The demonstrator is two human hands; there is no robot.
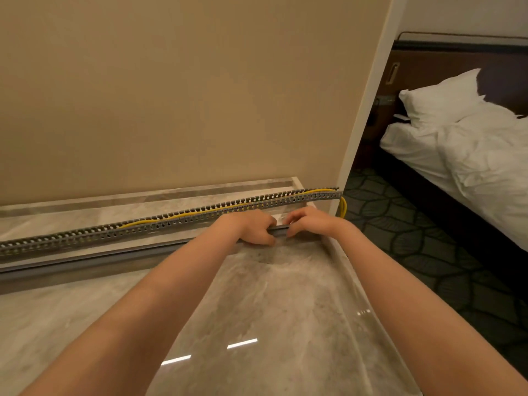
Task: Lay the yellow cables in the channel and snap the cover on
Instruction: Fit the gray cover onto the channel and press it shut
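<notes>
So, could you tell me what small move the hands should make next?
Probably lift the right end of the cover and set it over the channel. The left hand and right hand both grip that end, the cover lies on the counter in front of the channel, and the yellow cables already sit inside it.

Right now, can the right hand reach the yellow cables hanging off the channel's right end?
Probably yes: the right hand is near the yellow cables, nothing between, but it grips the cover.

single head view, looking forward and down from above, close over marble counter (271, 295), wall ahead
</notes>
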